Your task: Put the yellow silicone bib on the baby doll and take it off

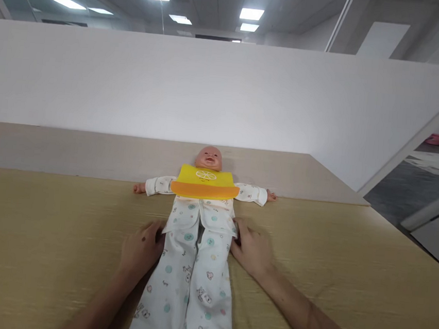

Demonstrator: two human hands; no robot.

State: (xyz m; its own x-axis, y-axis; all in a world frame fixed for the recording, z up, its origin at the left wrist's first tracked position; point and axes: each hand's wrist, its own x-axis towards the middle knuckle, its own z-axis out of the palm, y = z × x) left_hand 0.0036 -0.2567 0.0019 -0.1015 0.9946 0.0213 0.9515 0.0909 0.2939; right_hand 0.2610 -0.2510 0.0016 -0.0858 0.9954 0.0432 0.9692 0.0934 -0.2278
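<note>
Hands (142, 247) (252, 250) at doll's pajama jacket (199, 211)

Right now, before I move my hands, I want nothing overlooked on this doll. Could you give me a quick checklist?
1. Baby doll lying face up on the wooden table: ok.
2. Yellow bib lying flat across the chest: ok.
3. Left hand and right hand touching the hem of the pajama jacket, one at each side: ok.
4. Either hand pinching the hem: cannot tell.
5. Jacket front closed at the bottom: not ok, its lower edges part at the middle.
6. Pajama trousers lying straight: ok.
</note>
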